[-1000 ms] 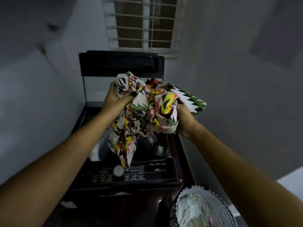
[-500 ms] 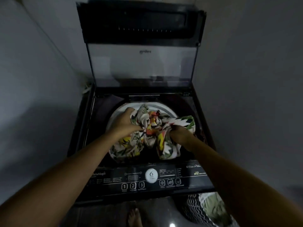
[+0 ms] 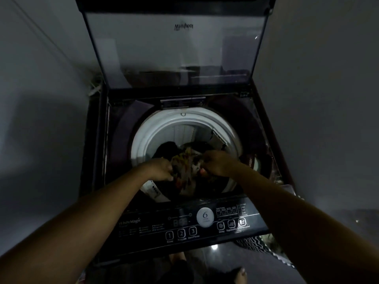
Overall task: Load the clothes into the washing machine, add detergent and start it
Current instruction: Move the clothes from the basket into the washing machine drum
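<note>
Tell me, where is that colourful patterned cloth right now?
In the head view, the colourful patterned cloth is down inside the white-rimmed drum of the open black washing machine, between the left hand and right hand, beside dark clothes.

Patterned garment (image 3: 187, 171), held chest-high before the window a second ago, now sits down inside the white-rimmed drum (image 3: 143, 144) atop dark laundry. Left hand (image 3: 161, 169) and right hand (image 3: 217, 163) have dropped below the rim with it, both still gripping the cloth. View has tilted down; window gone, lid fills the top.
</note>
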Demonstrator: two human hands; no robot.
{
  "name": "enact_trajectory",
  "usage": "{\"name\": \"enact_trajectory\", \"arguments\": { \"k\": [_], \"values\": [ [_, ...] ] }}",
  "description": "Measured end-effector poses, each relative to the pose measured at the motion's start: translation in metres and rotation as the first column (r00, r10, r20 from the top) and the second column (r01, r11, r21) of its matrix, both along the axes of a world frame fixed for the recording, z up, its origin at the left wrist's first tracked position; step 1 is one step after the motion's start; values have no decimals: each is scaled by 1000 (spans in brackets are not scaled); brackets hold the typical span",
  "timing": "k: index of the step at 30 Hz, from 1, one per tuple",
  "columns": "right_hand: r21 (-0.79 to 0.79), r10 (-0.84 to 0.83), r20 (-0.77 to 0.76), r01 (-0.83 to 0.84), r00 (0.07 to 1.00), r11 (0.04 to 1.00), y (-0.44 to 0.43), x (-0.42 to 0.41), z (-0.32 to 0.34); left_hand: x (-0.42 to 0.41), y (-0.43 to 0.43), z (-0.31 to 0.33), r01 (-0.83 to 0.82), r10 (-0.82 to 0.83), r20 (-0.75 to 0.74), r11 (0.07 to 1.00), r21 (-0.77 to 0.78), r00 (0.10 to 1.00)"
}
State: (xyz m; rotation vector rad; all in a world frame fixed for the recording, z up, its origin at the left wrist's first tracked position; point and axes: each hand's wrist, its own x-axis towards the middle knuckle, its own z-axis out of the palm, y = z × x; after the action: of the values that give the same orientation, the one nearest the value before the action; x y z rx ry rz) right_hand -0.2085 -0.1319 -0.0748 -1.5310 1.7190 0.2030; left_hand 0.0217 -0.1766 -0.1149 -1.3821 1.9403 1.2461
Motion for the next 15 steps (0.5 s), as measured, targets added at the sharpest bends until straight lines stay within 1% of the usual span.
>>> {"name": "enact_trajectory", "arguments": {
  "k": [2,6,10,13,15],
  "values": [
    [58,0,34,-2,999,998,9,0,-7,-2,-1,5,-31,30,-51,999,-29,998],
    [52,-5,1,5,1000,999,12,-4,-10,-8,-4,22,-91,84,-121,994,-57,989],
    [-43,11,-19,-11,1000,999,5,-14,16,-16,-10,48,-112,92,-186,989,-99,978],
    [-165,-22,31,27,999,986,3,-30,53,-32,-17,74,-121,82,-241,981,-152,967],
    [-245,-71,61,84,996,966,8,-47,80,-51,-19,97,-120,55,-311,973,-196,949]
  ]
}}
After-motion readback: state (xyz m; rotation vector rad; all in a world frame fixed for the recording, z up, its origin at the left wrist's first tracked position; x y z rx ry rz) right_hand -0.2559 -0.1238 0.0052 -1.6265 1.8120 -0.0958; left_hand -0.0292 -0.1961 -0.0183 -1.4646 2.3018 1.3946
